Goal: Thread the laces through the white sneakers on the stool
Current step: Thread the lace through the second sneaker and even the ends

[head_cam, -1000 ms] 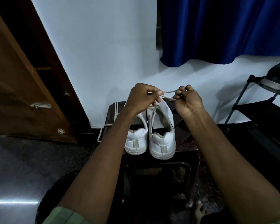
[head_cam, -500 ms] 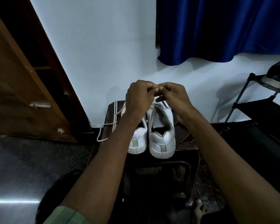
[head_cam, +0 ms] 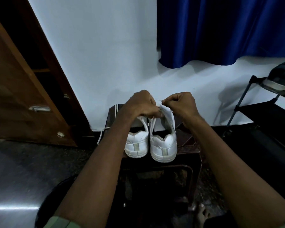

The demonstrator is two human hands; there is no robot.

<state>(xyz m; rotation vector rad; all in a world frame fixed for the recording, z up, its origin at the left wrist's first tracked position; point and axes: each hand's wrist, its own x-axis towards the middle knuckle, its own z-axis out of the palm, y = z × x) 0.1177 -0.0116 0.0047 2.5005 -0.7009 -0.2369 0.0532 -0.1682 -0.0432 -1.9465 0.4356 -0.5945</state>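
Left hand (head_cam: 141, 104) and right hand (head_cam: 181, 104) both pinch the lace (head_cam: 152, 124) above the right sneaker (head_cam: 163, 142); fingertips hidden

Blue curtain (head_cam: 220, 30), wooden door (head_cam: 15, 96), black rack (head_cam: 262, 112)

Two white sneakers (head_cam: 150, 142) are seen heel-first, side by side on a dark stool (head_cam: 187, 150) at frame centre. The right sneaker's upper front is gripped by the left hand (head_cam: 141, 104), and something small is pinched just beside it by the right hand (head_cam: 182, 104). A lace (head_cam: 101, 134) is draped off the stool's left edge.
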